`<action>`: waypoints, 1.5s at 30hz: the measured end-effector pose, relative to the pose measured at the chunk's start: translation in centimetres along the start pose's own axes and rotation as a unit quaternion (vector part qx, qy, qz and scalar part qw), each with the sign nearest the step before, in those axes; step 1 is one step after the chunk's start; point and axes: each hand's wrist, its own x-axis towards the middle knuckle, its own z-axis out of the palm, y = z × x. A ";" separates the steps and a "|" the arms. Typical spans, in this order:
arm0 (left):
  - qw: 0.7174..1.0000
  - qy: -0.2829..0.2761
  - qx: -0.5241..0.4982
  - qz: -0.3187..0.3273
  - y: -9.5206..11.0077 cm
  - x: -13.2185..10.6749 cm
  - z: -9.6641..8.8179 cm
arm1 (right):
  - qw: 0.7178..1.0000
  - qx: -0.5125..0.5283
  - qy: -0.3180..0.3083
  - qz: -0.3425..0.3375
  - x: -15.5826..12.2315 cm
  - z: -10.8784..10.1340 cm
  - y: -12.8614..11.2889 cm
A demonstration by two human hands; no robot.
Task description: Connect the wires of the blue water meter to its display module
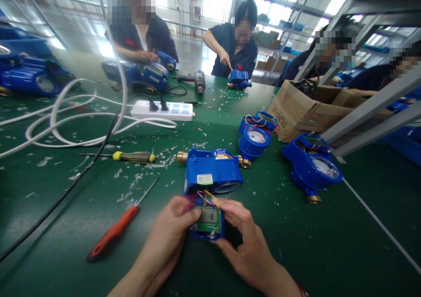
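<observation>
Between my two hands is a blue display module with a green circuit board and a small LCD. My left hand grips its left side, the thumb lying over the board's upper left. Fingers of my right hand close around the right side and lower corner. Thin red, white and yellow wires run from the module toward a blue water meter just beyond, which lies on its side with brass ends and a white label. Where the wires end is hidden.
Left lie a red-handled screwdriver and a yellow-black screwdriver. A white power strip, cables and a heat gun are farther back. More meters and a cardboard box stand right. Plastic scraps litter the green table; co-workers sit opposite.
</observation>
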 end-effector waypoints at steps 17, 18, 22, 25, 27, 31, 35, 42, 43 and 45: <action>1.000 0.011 0.009 0.006 0.2 0.0 0.4 | 1.000 -0.003 -0.002 0.008 0.1 0.1 -0.1; 1.000 0.008 0.011 0.005 0.2 0.0 0.4 | 1.000 -0.002 -0.001 0.009 0.1 0.1 -0.1; 1.000 0.003 0.008 0.009 0.2 -0.1 0.2 | 1.000 0.011 0.007 0.022 0.1 0.1 0.0; 1.000 -0.010 0.013 0.001 0.5 -0.3 0.0 | 0.998 0.049 0.020 0.042 -0.1 0.0 0.1; 1.000 -0.025 0.017 -0.006 0.8 -0.5 -0.2 | 0.996 0.066 0.030 0.056 -0.1 -0.1 0.2; 0.998 -0.045 0.032 -0.014 1.3 -0.6 -0.5 | 0.994 0.022 0.042 0.097 0.0 -0.7 0.3; 0.998 -0.047 0.049 -0.014 1.4 -0.6 -0.8 | 0.987 0.035 -0.002 0.159 0.4 -1.4 0.1; 0.949 -0.098 0.296 0.037 2.2 -0.5 -1.7 | 0.948 0.229 -0.021 0.222 0.5 -2.9 0.9; 0.936 -0.088 0.337 0.051 2.3 -0.4 -1.8 | 0.941 0.243 -0.031 0.231 0.5 -3.2 1.2; 0.920 -0.069 0.380 0.068 2.4 -0.4 -2.1 | 0.931 0.264 -0.053 0.246 0.4 -3.7 1.6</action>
